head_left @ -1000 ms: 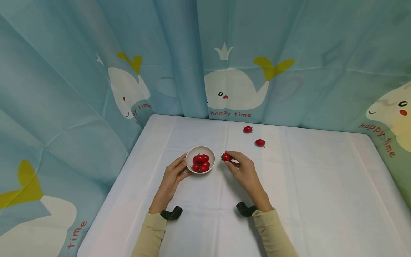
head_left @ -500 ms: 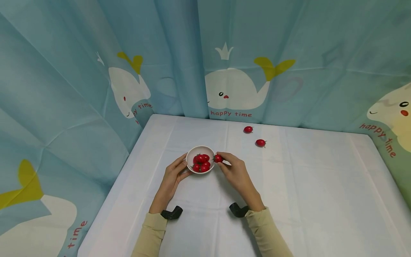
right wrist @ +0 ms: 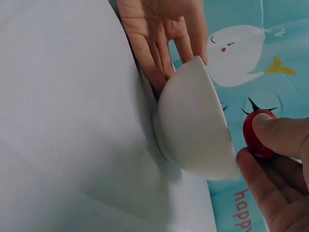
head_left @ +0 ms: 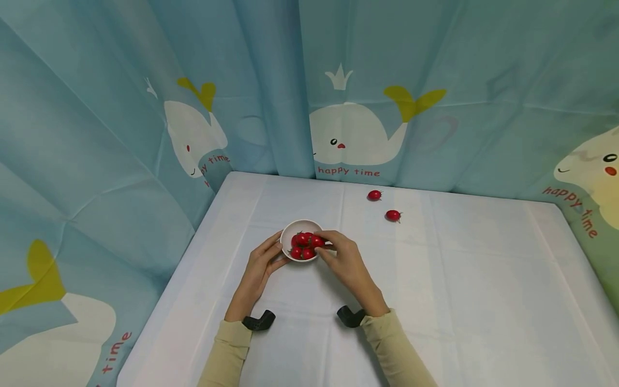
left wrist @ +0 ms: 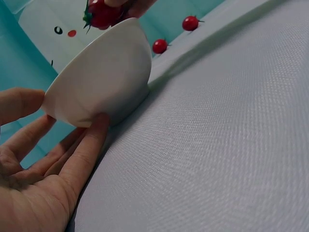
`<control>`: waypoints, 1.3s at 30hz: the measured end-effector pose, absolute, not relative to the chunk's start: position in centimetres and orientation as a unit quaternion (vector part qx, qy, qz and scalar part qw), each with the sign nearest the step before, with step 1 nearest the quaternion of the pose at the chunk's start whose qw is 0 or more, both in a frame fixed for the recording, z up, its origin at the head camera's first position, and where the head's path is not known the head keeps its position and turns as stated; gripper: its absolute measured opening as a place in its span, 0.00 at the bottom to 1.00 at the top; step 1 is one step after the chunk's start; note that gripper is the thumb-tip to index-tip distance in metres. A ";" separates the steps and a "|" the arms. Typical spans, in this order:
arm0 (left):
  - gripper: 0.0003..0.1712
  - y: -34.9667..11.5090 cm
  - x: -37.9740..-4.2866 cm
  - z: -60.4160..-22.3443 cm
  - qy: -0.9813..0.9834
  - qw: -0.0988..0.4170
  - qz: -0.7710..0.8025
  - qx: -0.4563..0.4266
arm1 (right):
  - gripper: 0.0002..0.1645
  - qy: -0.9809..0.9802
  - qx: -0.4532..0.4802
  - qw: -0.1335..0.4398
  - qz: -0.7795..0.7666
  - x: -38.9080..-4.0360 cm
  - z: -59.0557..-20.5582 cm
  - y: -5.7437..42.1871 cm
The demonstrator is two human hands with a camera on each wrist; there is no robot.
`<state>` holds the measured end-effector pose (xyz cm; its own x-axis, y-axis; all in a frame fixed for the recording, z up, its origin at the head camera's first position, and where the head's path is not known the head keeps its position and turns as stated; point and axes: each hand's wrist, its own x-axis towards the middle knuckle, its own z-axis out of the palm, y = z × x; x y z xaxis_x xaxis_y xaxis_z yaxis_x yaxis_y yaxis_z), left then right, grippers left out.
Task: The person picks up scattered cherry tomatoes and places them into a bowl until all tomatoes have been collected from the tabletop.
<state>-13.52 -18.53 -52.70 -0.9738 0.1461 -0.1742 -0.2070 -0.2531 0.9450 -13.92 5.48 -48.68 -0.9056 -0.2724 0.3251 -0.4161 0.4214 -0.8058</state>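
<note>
A small white bowl with several red cherry tomatoes in it stands on the table, left of the middle. My left hand holds its left side, with fingertips at the rim and low on the outer wall in the left wrist view. My right hand pinches another cherry tomato between thumb and fingers, its green stem end pointing away from the palm. This tomato is over the bowl's right rim in the head view. From the right wrist, it shows just above the rim.
Two more cherry tomatoes, a nearer one and a farther one, lie on the white tablecloth behind and right of the bowl. A blue curtain with printed whales hangs along the table's back and left edges.
My right hand has moved left with its cherry tomato, from beside the bowl to over the right rim. My left hand and the bowl have stayed in place.
</note>
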 end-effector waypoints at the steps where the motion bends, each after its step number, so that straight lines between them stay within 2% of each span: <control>1: 0.30 -18.5 -13.5 -52.7 0.602 0.111 0.791 -0.026 | 0.23 -0.842 0.208 0.073 0.493 -13.9 -48.7 5.3; 19: 0.30 -18.6 -13.5 -52.7 0.602 0.113 0.790 -0.023 | 0.24 -0.887 0.229 0.095 0.389 -14.1 -48.9 2.6; 31: 0.30 -18.6 -13.5 -52.6 0.601 0.115 0.790 -0.024 | 0.22 -0.900 0.255 0.166 0.313 -14.1 -49.1 1.8; 39: 0.30 -18.7 -13.6 -52.7 0.598 0.112 0.793 -0.024 | 0.22 -0.903 0.265 0.154 0.302 -14.4 -48.8 1.8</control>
